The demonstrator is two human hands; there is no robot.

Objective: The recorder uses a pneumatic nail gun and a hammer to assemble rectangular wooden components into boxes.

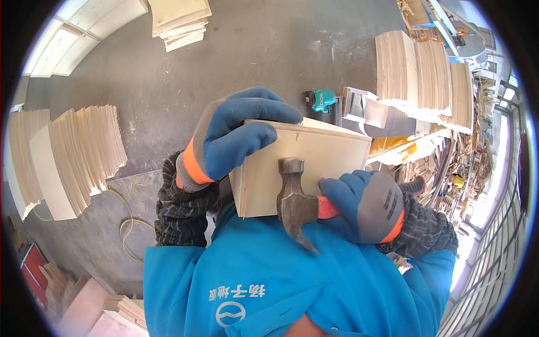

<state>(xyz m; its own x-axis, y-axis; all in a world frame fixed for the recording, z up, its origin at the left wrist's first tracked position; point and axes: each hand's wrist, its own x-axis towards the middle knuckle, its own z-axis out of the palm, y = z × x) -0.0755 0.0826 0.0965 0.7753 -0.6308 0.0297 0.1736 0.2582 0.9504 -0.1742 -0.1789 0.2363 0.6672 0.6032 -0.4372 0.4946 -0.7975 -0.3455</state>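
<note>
box (pixel 334 154), clasped by the left hand (pixel 236 135) before a blue jacket (pixel 353 281), is partly blocked by a hammer (pixel 297 208) gripped in the right hand (pixel 368 205); beyond, a teal power tool (pixel 321 101) is flanked by board stacks (pixel 87 151).

Before you, the grey bench (pixel 252 62) carries a teal power tool (pixel 323 100) beside a small open box (pixel 375 112), with panel stacks to your left (pixel 87 157), to your right (pixel 415 73) and a far stack (pixel 179 19).

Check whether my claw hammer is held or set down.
Held: your gloved right hand is wrapped around the red handle of the claw hammer.
</note>
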